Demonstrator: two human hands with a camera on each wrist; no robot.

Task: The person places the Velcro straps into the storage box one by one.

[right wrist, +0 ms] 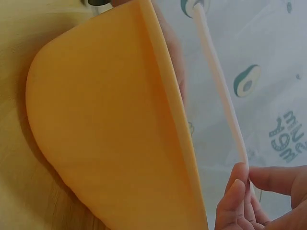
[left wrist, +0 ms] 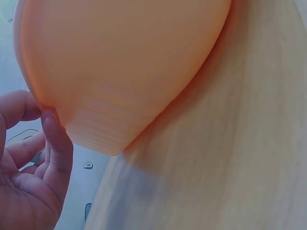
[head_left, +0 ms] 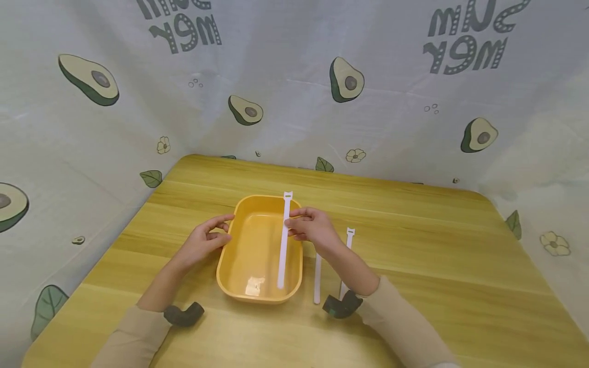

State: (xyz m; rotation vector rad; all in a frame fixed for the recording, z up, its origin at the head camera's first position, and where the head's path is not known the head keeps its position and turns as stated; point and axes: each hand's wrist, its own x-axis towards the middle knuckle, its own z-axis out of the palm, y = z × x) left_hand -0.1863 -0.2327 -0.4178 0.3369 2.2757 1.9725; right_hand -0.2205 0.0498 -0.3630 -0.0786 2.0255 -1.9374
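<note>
A yellow plastic tub [head_left: 244,255] stands on the wooden table [head_left: 414,245]. My right hand [head_left: 294,227] pinches a long white strap [head_left: 282,250] near its upper part. The strap hangs lengthwise over the tub, its slotted head past the far rim and its tail low inside the near end. My left hand [head_left: 224,228] holds the tub's left rim between thumb and forefinger. The left wrist view shows the thumb [left wrist: 55,139] against the tub's [left wrist: 124,62] edge. In the right wrist view my fingertips [right wrist: 237,191] squeeze the strap [right wrist: 218,72] beside the tub [right wrist: 110,124].
Two more white straps [head_left: 317,278] [head_left: 348,245] lie on the table right of the tub, partly under my right forearm. Black wrist cameras [head_left: 184,314] [head_left: 342,305] sit on both wrists. An avocado-print cloth [head_left: 345,79] walls in the table at the back and sides.
</note>
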